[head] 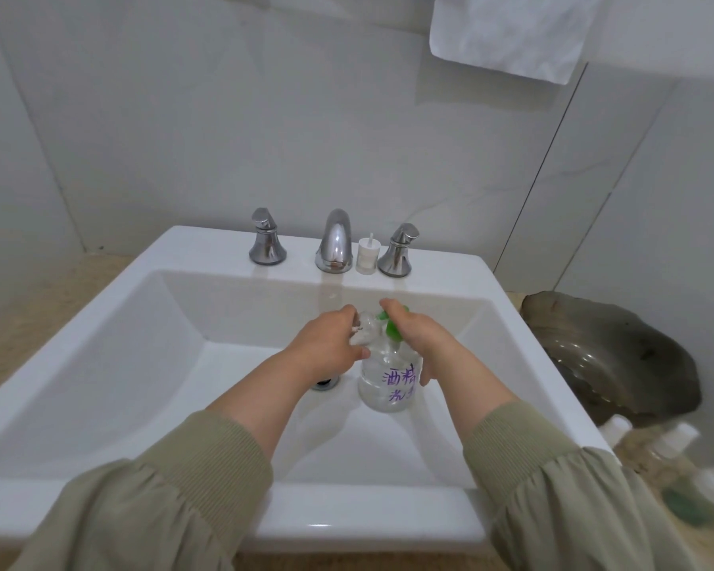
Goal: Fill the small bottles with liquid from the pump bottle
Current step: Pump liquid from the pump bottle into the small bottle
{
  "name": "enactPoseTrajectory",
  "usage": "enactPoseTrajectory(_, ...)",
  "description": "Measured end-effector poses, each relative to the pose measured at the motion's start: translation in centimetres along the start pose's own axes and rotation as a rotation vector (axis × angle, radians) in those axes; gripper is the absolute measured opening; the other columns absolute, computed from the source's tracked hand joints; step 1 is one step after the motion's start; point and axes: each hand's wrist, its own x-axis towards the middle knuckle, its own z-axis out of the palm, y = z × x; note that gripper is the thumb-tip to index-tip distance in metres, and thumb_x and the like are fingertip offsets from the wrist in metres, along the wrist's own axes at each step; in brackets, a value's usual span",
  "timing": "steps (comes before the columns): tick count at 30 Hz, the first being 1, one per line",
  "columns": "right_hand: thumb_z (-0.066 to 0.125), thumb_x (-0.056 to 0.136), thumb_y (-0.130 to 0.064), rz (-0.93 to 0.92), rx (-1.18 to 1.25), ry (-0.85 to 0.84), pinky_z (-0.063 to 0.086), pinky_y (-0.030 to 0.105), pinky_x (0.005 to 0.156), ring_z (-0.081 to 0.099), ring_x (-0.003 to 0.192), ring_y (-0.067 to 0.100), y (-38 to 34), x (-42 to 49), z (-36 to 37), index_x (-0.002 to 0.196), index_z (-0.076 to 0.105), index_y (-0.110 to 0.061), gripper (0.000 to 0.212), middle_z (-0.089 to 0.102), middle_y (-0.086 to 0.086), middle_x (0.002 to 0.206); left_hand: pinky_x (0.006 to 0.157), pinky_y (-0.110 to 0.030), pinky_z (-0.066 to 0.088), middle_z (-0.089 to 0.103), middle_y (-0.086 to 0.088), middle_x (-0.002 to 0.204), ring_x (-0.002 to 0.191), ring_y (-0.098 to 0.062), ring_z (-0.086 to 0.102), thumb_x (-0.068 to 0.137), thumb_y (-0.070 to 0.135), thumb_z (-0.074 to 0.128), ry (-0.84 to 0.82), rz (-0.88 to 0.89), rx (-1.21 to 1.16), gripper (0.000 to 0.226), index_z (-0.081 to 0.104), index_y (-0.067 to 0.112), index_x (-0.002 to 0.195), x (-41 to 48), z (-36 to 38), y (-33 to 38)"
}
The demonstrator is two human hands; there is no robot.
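Two hands meet over the pump bottle (388,383), which stands upright in the sink (100,364) just right of the drain (325,382), centre of frame.

Left hand (326,344): fingers curled round a small clear bottle (363,328), held at the left of the green pump head (392,330). I cannot tell whether its mouth sits under the nozzle.

Right hand (423,340): palm on top of the pump head, fingers hanging loosely straight down the bottle's right side, gripping nothing that I can see.

Judgement: the press runs straight down the bottle's vertical axis, and the right hand is placed for it. The outlet points left, toward the left fingers.

More small bottles (677,451) wait on the surface at lower right, blurred.
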Motion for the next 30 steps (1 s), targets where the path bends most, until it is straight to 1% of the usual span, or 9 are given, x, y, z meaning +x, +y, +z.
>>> enactPoseTrajectory(2,0.042,0.090,-0.058,0.006,0.004,0.018,0.037,0.049,0.095,0.041,0.126,0.036,0.2,0.1,0.0,0.135,0.043,-0.008,0.068,0.043,0.014,0.140,0.088,-0.034,0.045,0.057,-0.005,0.117,0.105,-0.023,0.055,0.085,0.027,0.065,0.002,-0.006,-0.014,0.037,0.047,0.012,0.114,0.0,0.0,0.0)
enactPoseTrajectory(6,0.043,0.089,-0.059,-0.010,0.070,0.028,0.034,0.043,0.099,0.043,0.125,0.032,0.6,0.3,0.0,0.135,0.044,-0.009,0.068,0.045,0.011,0.139,0.087,-0.032,0.043,0.055,-0.005,0.120,0.105,-0.022,0.054,0.088,0.025,0.063,0.000,0.003,-0.030,0.036,0.045,0.013,0.116,0.0,0.1,0.1)
enactPoseTrajectory(11,0.038,0.087,-0.067,0.047,0.165,-0.072,0.019,0.046,0.111,0.025,0.140,0.029,0.7,0.6,-0.1,0.144,0.032,-0.018,0.075,0.030,0.005,0.152,0.088,-0.032,0.042,0.054,-0.004,0.120,0.106,-0.023,0.054,0.088,0.025,0.062,0.017,0.013,-0.054,0.036,0.044,0.013,0.117,0.2,0.0,0.1)
enactPoseTrajectory(16,0.041,0.079,-0.075,0.130,0.187,-0.177,0.006,0.063,0.109,0.011,0.143,0.038,1.1,1.4,-0.5,0.148,0.022,-0.027,0.086,0.013,0.003,0.157,0.088,-0.031,0.042,0.054,-0.005,0.120,0.105,-0.021,0.053,0.088,0.024,0.061,0.016,-0.001,-0.081,0.035,0.044,0.014,0.117,0.3,0.1,0.0)
enactPoseTrajectory(21,0.052,0.068,-0.079,0.155,0.239,-0.258,0.013,0.070,0.105,0.017,0.140,0.041,1.6,1.4,-1.3,0.146,0.027,-0.026,0.098,0.016,0.009,0.156,0.090,-0.031,0.042,0.054,-0.005,0.121,0.108,-0.021,0.053,0.089,0.025,0.061,0.017,0.000,-0.096,0.035,0.043,0.015,0.117,0.4,0.1,-0.1)
enactPoseTrajectory(24,0.068,0.031,-0.083,0.168,0.244,-0.292,0.020,0.074,0.100,0.021,0.138,0.044,1.6,1.0,-1.3,0.146,0.028,-0.027,0.134,0.018,0.010,0.155,0.093,-0.034,0.043,0.054,-0.004,0.122,0.110,-0.021,0.053,0.088,0.025,0.062,0.020,0.000,-0.089,0.035,0.043,0.015,0.116,0.4,0.1,-0.2)
enactPoseTrajectory(26,0.070,0.014,-0.083,0.170,0.256,-0.306,0.025,0.076,0.094,0.022,0.137,0.046,1.7,1.1,-1.2,0.146,0.027,-0.031,0.148,0.017,0.007,0.156,0.093,-0.034,0.043,0.054,-0.005,0.122,0.111,-0.021,0.053,0.088,0.025,0.062,0.022,0.004,-0.087,0.035,0.043,0.015,0.116,0.4,0.1,-0.2)
enactPoseTrajectory(28,0.069,0.017,-0.084,0.160,0.266,-0.312,0.027,0.076,0.091,0.021,0.138,0.047,1.9,1.2,-1.1,0.145,0.028,-0.033,0.143,0.016,0.005,0.157,0.093,-0.033,0.043,0.054,-0.005,0.122,0.111,-0.021,0.053,0.088,0.025,0.061,0.023,0.008,-0.084,0.035,0.043,0.015,0.117,0.4,0.1,-0.2)
enactPoseTrajectory(30,0.066,0.032,-0.084,0.154,0.260,-0.296,0.030,0.073,0.093,0.025,0.137,0.045,2.0,1.0,-1.0,0.142,0.033,-0.032,0.126,0.021,0.004,0.155,0.092,-0.033,0.042,0.054,-0.005,0.122,0.111,-0.021,0.053,0.089,0.025,0.061,0.019,0.011,-0.081,0.035,0.043,0.015,0.117,0.4,0.1,-0.3)
